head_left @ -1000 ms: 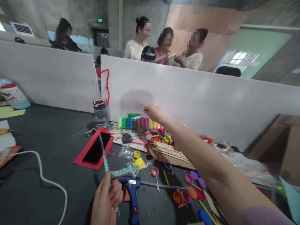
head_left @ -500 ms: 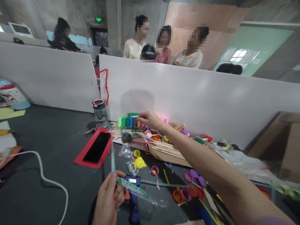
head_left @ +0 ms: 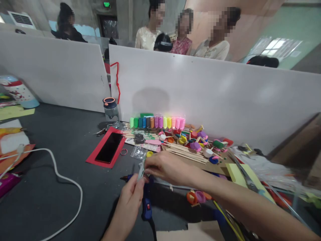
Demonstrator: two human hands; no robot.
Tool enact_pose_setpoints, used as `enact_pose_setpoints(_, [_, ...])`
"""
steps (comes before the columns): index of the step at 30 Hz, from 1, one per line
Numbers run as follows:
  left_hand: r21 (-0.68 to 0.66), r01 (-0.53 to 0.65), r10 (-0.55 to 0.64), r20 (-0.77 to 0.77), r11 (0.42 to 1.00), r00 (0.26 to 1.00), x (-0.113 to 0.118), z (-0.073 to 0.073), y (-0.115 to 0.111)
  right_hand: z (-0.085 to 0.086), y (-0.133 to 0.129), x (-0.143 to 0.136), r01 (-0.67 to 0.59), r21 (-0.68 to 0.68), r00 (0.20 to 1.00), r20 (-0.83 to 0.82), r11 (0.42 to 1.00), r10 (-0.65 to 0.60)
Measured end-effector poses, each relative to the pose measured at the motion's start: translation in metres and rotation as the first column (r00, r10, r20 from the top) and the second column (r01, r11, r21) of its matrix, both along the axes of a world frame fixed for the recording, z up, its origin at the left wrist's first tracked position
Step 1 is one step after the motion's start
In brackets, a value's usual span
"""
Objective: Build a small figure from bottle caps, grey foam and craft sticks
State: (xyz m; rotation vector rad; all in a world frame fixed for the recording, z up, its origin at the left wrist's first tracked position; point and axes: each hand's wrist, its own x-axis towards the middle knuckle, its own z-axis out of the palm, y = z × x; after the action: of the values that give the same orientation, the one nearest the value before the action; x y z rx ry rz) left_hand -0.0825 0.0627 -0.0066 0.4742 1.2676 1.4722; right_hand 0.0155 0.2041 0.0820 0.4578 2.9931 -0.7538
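Where visible, wrapper (head_left: 141,170) between fingers (head_left: 139,188)

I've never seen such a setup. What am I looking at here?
No robot: this is a person working bare-handed, filmed by a camera worn on the head, looking forward and down. The left hand holds a thin whitish plastic strip; the right hand is at its upper end, its grip unclear. On the dark table lie a phone on a red sheet, a partly hidden blue glue gun, wooden sticks and a row of coloured packets. A bottle stands near the white partition.
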Motion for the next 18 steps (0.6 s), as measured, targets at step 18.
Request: enact_pose_setpoints(18, [0.099,-0.395,0.361,0.250,0.913,0.898,-0.028,0.011,0.001,-0.077,0.062,-0.071,0.141,0.419,0.915,0.290,0.897,-0.279])
